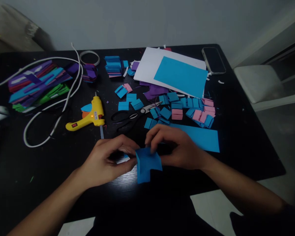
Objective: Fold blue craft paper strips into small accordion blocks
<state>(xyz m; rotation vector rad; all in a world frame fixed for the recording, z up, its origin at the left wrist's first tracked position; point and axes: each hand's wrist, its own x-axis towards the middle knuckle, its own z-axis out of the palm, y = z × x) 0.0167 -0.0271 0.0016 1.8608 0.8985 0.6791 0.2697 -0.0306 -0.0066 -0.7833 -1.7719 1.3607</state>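
Note:
A piece of blue paper [145, 164], partly folded and with a notch at its lower right, is held up between my two hands near the table's front edge. My left hand [110, 157] pinches its left edge between thumb and fingers. On the other side, my right hand [174, 144] grips the upper right of the same paper, with a fingertip on its face. Behind my right hand lies a blue paper strip [204, 137]. Scissors [137, 114] with dark handles rest partly spread just beyond my hands, beside several small folded blue and pink paper pieces [177, 114].
A yellow glue gun [94, 114] with a lit orange light lies at left, near a looping white cable [27, 131]. Bundled coloured paper strips [36, 82] sit behind it. White sheets [145, 65], a blue sheet [179, 75] and a phone [213, 60] lie toward the back.

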